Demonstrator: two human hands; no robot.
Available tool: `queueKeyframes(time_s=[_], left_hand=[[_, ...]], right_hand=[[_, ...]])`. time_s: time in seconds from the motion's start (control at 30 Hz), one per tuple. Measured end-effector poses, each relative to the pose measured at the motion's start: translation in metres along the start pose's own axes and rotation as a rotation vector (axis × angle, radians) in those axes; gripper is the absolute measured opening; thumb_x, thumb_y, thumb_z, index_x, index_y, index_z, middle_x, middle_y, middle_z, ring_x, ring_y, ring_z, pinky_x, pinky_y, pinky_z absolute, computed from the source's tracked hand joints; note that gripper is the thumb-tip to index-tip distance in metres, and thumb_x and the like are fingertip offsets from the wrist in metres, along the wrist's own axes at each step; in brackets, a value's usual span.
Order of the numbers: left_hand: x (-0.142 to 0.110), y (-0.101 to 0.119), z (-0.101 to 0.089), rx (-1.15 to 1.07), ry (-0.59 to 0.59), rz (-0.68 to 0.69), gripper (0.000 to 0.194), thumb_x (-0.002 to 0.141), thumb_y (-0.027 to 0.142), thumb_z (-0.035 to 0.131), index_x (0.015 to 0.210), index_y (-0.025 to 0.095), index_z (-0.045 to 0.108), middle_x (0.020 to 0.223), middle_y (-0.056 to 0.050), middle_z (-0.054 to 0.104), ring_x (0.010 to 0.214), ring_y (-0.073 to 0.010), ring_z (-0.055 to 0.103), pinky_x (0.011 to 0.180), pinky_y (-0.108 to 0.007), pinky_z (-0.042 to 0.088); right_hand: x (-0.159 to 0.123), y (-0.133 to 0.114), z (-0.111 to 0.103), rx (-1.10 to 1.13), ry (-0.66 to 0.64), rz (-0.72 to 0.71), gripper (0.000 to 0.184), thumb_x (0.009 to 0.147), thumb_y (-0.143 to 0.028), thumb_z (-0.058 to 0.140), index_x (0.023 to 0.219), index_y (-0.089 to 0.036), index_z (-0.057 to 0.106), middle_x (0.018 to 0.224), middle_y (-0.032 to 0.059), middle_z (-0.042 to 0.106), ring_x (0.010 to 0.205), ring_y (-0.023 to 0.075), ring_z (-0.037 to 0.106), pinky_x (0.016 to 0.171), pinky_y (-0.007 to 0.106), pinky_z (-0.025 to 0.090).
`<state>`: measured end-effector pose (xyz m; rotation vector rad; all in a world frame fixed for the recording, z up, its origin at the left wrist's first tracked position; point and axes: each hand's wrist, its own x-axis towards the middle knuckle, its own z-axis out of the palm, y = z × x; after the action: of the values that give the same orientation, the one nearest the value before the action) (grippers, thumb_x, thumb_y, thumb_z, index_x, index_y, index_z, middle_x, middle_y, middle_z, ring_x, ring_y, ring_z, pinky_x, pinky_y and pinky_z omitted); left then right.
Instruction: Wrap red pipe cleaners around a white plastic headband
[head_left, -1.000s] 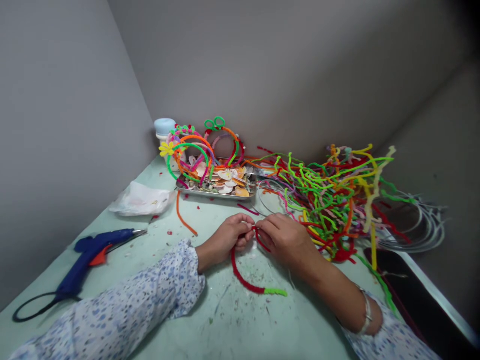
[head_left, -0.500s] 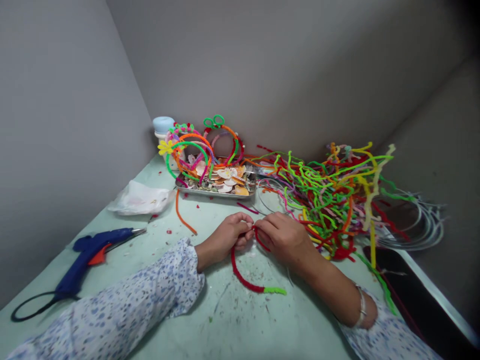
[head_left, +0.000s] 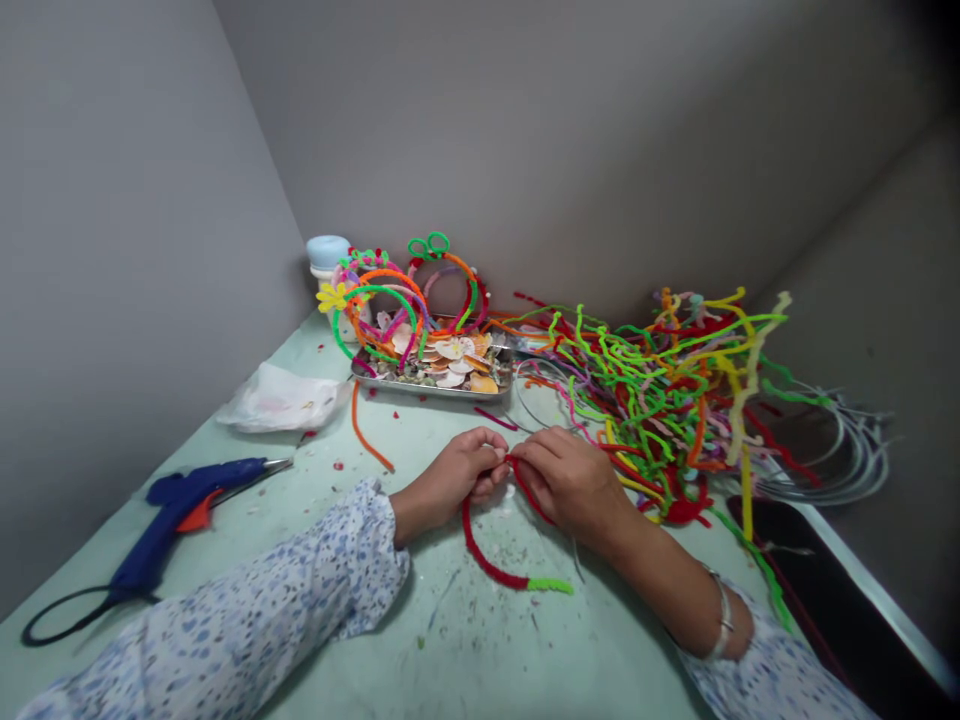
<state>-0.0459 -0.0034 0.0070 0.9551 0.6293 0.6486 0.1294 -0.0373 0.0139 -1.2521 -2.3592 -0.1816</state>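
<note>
My left hand [head_left: 448, 480] and my right hand [head_left: 570, 476] meet at the middle of the pale green table [head_left: 360, 620]. Both are closed, pinching the top of a curved hoop wrapped in red pipe cleaner [head_left: 480, 550]. The hoop bends down toward me and ends in a short green-wrapped tip [head_left: 550, 585] that lies on the table. A thin red strand runs under my right fingers. My sleeves are white with blue dots, and a bracelet sits on my right wrist.
A blue glue gun [head_left: 176, 510] with a black cord lies at left. A metal tray [head_left: 431, 385] of shells and finished coloured headbands [head_left: 390, 300] stands behind. A tangle of pipe cleaners [head_left: 660, 390] fills the right, bare white hoops [head_left: 840, 460] beyond. A plastic bag [head_left: 281, 398] lies at left.
My hands stay pinched on the red hoop. The right fingers have shifted slightly, and the thin red strand under them now reaches a little further toward me.
</note>
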Motion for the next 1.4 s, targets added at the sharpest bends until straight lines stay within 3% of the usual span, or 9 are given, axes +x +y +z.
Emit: queueKeyframes(time_s=[0.23,0.67,1.1,1.4], left_hand=[[-0.002,0.003,0.003,0.052,-0.011,0.02,0.01,0.08,0.022,0.052,0.085,0.019,0.044,0.057,0.007,0.043,0.04,-0.0035,0.028,0.039,-0.019,0.016],[-0.004,0.002,0.005,0.107,-0.023,0.043,0.014,0.081,0.024,0.054,0.084,0.019,0.042,0.058,0.007,0.044,0.042,-0.004,0.029,0.039,-0.018,0.018],[-0.003,0.002,0.006,0.146,0.024,0.069,0.018,0.078,0.028,0.056,0.084,0.019,0.042,0.058,0.007,0.045,0.041,-0.0037,0.03,0.039,-0.018,0.017],[-0.002,-0.002,0.004,0.198,0.028,0.092,0.017,0.081,0.029,0.055,0.086,0.019,0.042,0.057,0.007,0.045,0.042,-0.0038,0.03,0.039,-0.017,0.019]], right_hand=[[0.0,0.001,-0.002,0.21,-0.02,0.124,0.014,0.087,-0.017,0.052,0.093,-0.019,0.064,0.088,0.0061,0.064,0.086,0.0189,0.056,0.076,0.03,0.043],[0.006,0.002,-0.009,0.66,-0.087,0.415,0.011,0.082,-0.023,0.057,0.078,-0.02,0.067,0.077,0.0013,0.068,0.072,0.0156,0.06,0.067,0.026,0.043],[0.013,-0.002,-0.01,1.021,-0.196,0.738,0.028,0.067,-0.044,0.07,0.07,-0.017,0.063,0.065,-0.0015,0.06,0.059,0.0119,0.049,0.057,0.025,0.036],[0.01,-0.003,-0.006,1.249,-0.188,0.874,0.027,0.064,-0.039,0.074,0.066,-0.017,0.06,0.057,-0.0055,0.052,0.054,0.0084,0.04,0.054,0.024,0.027]])
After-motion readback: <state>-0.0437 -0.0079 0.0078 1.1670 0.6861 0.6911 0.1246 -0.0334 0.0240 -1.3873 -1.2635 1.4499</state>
